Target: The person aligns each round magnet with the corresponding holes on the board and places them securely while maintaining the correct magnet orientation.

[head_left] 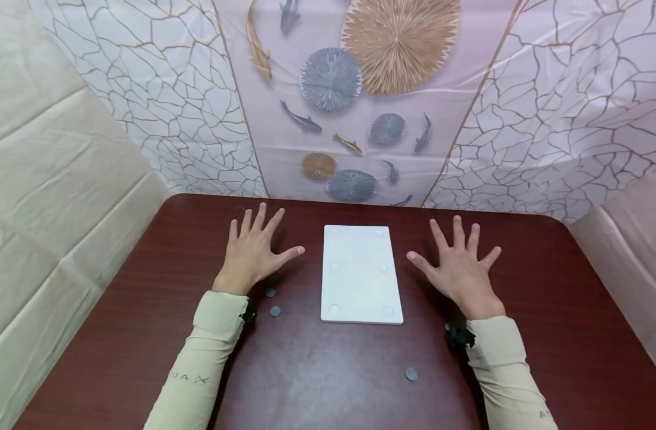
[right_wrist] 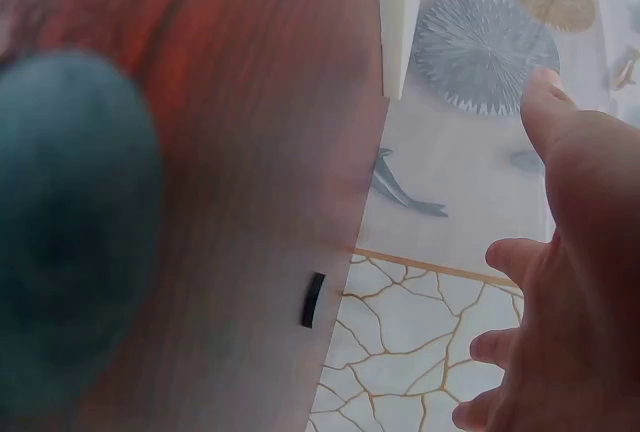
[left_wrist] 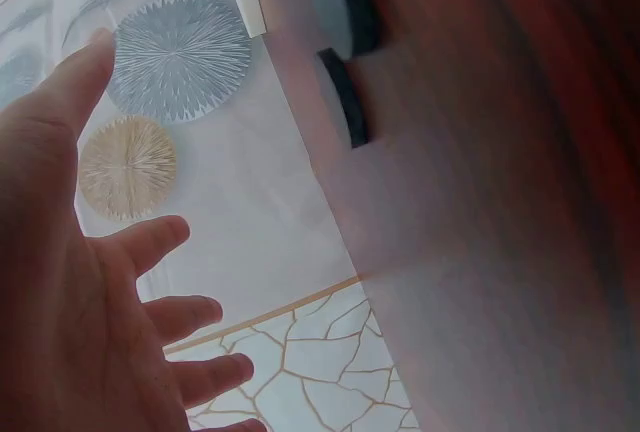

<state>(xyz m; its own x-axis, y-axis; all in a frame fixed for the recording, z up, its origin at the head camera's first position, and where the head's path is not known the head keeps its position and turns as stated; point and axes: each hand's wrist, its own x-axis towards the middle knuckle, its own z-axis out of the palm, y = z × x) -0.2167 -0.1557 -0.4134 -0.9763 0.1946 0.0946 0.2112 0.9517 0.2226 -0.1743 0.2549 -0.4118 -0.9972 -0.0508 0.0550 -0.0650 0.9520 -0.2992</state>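
A white rectangular board [head_left: 360,275] with several shallow round recesses lies on the table. To its left is my left hand [head_left: 250,254], fingers straight and spread, holding nothing. Two small grey discs [head_left: 275,311] lie beside the left wrist; the left wrist view shows them as thin dark-edged discs [left_wrist: 343,99]. My right hand [head_left: 459,275], on the board's other side, is also spread and holds nothing. Another grey disc [head_left: 411,374] lies nearer the front. The right wrist view has a large blurred disc [right_wrist: 75,232] up close and a small dark disc [right_wrist: 313,300] farther off.
The dark red-brown table [head_left: 328,376] has rounded far corners. Behind it hangs a patterned cloth [head_left: 285,161] with fish and round leaf shapes. Pale cloth [head_left: 48,197] borders the left side, and more cloth stands on the right. Dark wrist devices [head_left: 459,335] sit at the cuffs.
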